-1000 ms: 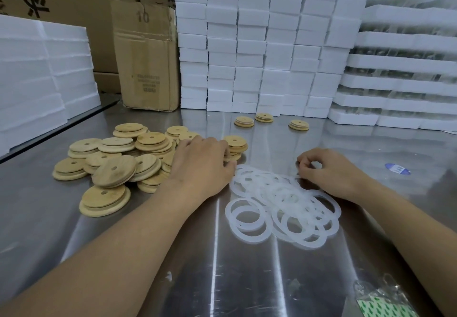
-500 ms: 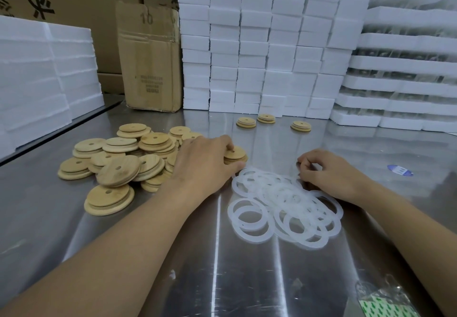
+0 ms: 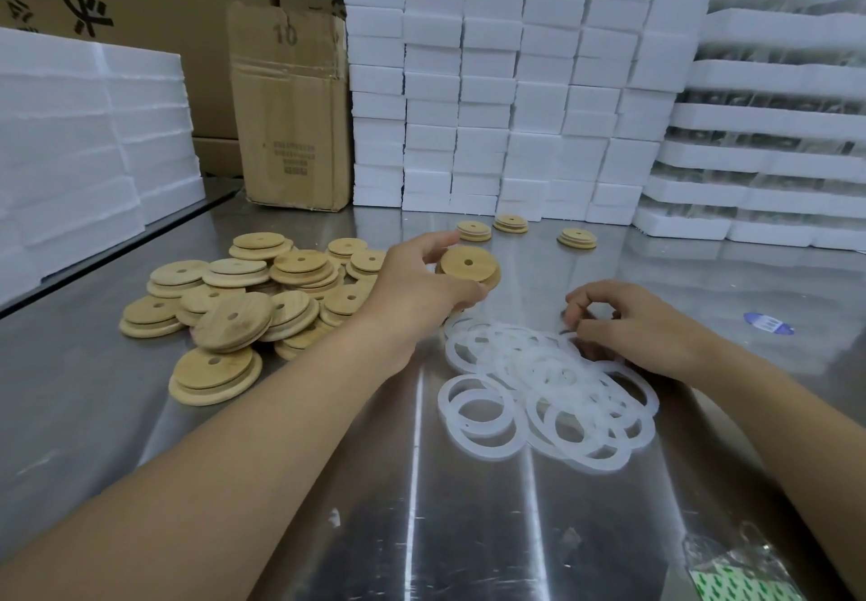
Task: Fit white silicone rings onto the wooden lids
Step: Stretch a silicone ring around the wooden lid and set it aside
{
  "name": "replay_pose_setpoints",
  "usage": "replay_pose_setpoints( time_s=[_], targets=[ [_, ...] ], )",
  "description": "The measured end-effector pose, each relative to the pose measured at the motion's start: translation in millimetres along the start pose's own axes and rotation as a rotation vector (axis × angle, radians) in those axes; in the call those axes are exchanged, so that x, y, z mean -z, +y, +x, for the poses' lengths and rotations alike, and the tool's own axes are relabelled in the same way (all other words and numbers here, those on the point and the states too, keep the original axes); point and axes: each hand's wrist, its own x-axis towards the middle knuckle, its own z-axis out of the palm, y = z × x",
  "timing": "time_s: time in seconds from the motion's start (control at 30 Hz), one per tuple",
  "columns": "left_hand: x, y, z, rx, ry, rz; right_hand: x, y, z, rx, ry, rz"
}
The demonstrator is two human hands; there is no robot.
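A heap of round wooden lids [image 3: 234, 300], each with a small centre hole, lies on the steel table at the left. My left hand [image 3: 417, 291] grips one wooden lid [image 3: 468, 264] by its edge and holds it tilted just above the table, right of the heap. A pile of white silicone rings [image 3: 543, 389] lies in the middle. My right hand [image 3: 642, 328] rests at the far right edge of that pile, its fingertips curled and pinching at a ring there. Three more lids [image 3: 511, 224] sit apart near the back.
Stacks of white foam boxes [image 3: 515, 84] wall off the back and right. More foam [image 3: 84, 141] stands at the left, and a cardboard carton [image 3: 290, 108] behind the lids. A blue label [image 3: 768, 323] lies at the right and a plastic bag [image 3: 740, 567] at the front right.
My left hand, which lay flat over the lids at the heap's right edge, has lifted one lid clear of the table. My right hand has stayed at the ring pile.
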Motion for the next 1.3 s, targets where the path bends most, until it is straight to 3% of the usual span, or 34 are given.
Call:
replay_pose_setpoints(
  time_s=[0.3,0.63,0.77,0.9,0.97,1.1,1.2,1.3],
  targets=[
    [-9.7,5.3,-7.4,0.272,-0.137,-0.435,1.5,-0.2,2.7,-0.002,-0.064,0.046],
    [-8.7,6.8,-8.0,0.345,-0.036,-0.536,-0.9,2.5,4.7,0.076,-0.04,-0.036],
    [-13.9,4.2,-5.1,0.338,-0.005,-0.487,-6.7,1.8,7.1,0.088,0.149,-0.122],
    [-18.2,1.0,-3.1,0.323,-0.018,-0.472,5.3,-13.2,4.2,0.131,0.446,0.144],
    [-19.3,-0.8,-4.0,0.302,-0.042,-0.45,9.6,-27.1,-0.7,0.181,0.492,0.283],
    [-20.9,-2.2,-6.8,0.22,-0.095,-0.392,5.4,-55.2,-11.1,0.204,0.325,0.681],
    [-20.6,-1.4,-8.5,0.18,-0.151,-0.368,-3.7,-65.0,-14.3,0.24,0.178,0.673],
    [-20.8,-1.6,-8.8,0.145,-0.201,-0.341,-8.7,-66.4,-15.8,0.243,0.199,0.624]
  ],
)
